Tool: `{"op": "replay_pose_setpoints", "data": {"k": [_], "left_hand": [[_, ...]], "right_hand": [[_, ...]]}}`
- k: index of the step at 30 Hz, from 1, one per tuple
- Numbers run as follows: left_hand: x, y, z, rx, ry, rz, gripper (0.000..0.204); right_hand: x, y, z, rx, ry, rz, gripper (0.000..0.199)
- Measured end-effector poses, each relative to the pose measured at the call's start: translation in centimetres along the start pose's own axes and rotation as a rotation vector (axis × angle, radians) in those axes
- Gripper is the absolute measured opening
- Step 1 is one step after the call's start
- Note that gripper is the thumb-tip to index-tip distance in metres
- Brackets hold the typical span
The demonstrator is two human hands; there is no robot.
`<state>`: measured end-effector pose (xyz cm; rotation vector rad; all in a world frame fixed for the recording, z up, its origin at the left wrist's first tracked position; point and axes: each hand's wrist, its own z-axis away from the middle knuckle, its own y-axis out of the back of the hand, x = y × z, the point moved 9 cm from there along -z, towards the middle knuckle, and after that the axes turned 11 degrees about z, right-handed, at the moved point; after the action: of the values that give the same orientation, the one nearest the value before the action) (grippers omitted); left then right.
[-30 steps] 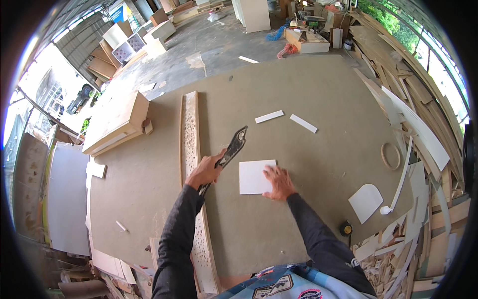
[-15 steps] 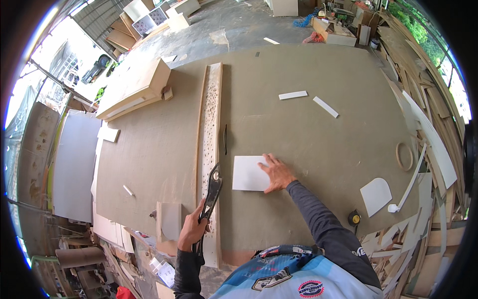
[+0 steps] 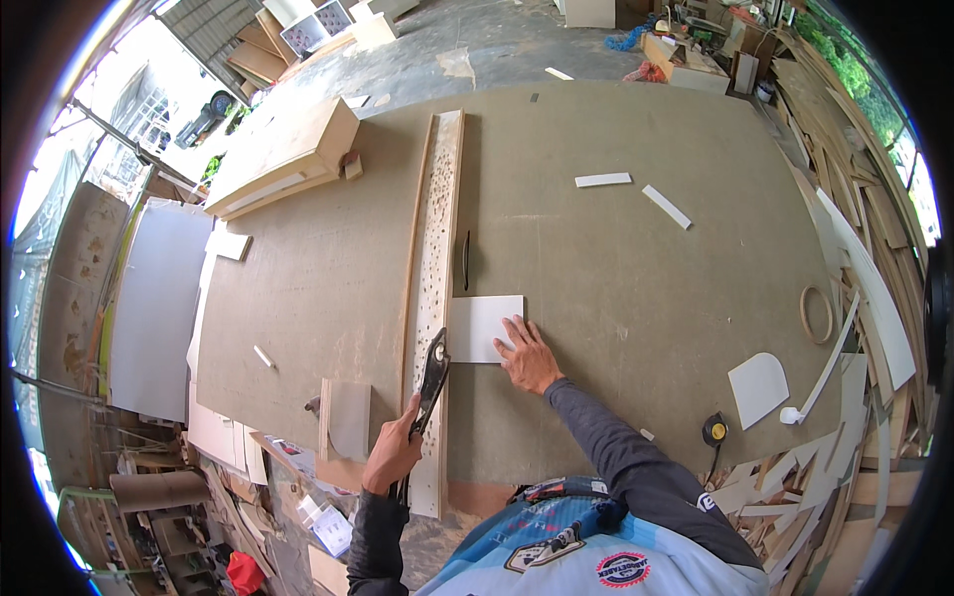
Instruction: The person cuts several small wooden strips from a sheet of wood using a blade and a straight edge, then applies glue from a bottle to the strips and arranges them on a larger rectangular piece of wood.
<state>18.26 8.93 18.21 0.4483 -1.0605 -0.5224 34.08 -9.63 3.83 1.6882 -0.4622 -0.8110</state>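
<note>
A small white rectangular panel (image 3: 477, 333) lies flat on the large grey-brown worktop (image 3: 636, 268). My right hand (image 3: 529, 358) rests on its right side with fingers spread. The panel's left edge appears to meet a long, hole-dotted wooden rail (image 3: 437, 219). My left hand (image 3: 394, 453) is wrapped round a long black hand tool (image 3: 433, 375) with a hole in its head. I cannot make out its exact kind. The tool lies over the rail, its head close to the panel's left edge. A thin curved black piece (image 3: 466, 260) sits just beyond the panel.
A wooden box (image 3: 288, 159) stands at the far left. Two white strips (image 3: 603, 180) lie at the far right. Nearer are a rounded white piece (image 3: 758, 389), a tape measure (image 3: 715, 429) and a ring (image 3: 816, 314). A small wooden block (image 3: 347, 422) sits left of the rail.
My right hand has slid the white panel left, closing the gap to the rail. The view has shifted slightly, and my left hand still grips the black tool.
</note>
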Motion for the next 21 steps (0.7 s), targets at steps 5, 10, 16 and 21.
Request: {"op": "replay_pose_setpoints", "data": {"k": [5,10,16,21], "left_hand": [[0.8,-0.8,-1.0,-0.023,-0.132,-0.124,0.074],[1.8,-1.4,-1.6,-0.060,-0.141,-0.235,0.071],[1.8,-2.0,-3.3,-0.071,-0.161,-0.337,0.072],[1.3,-2.1,-5.1,-0.063,-0.162,-0.386,0.074]], "right_hand": [[-0.2,-2.2,0.1,0.094,-0.002,0.062,0.050],[-0.2,-1.7,-0.9,0.064,0.012,0.075,0.050],[0.3,-1.6,-1.3,0.035,0.018,0.126,0.050],[0.9,-1.9,-2.2,0.015,0.012,0.140,0.050]]}}
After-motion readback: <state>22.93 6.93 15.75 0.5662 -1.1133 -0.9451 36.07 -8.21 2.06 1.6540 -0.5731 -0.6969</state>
